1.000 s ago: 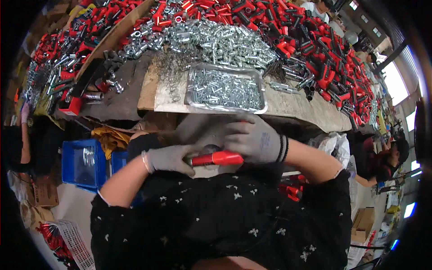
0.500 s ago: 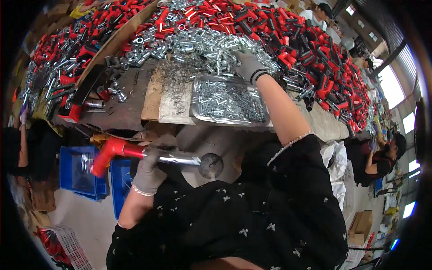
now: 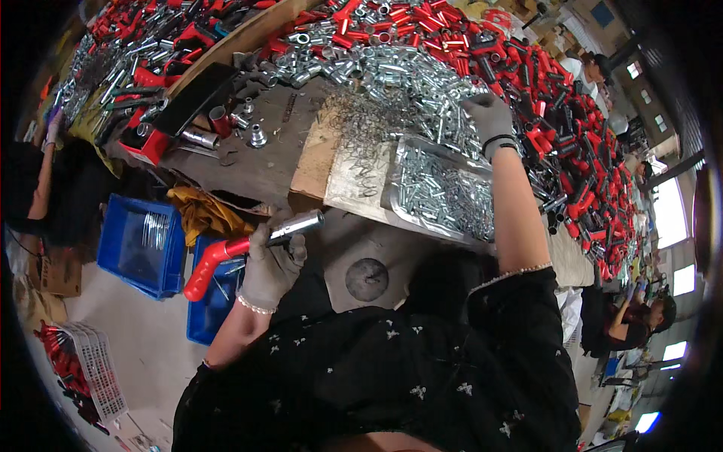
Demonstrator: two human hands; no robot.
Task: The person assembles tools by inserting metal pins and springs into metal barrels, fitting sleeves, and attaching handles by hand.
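Tool (image 3: 239, 246) might drop if left hand (image 3: 271, 265) relaxes its wrapped fingers; right hand (image 3: 491, 119), just past tray (image 3: 432, 224): fingers I can't read.

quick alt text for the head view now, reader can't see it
A person's gloved left hand holds a red-handled metal tube; the gloved right hand is at a heap of silvery metal parts, beyond a shallow tray of small metal pieces.

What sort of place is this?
Probably an assembly workshop: there are heaped red-and-black handles, a pile of silver metal parts, and other people around the room.
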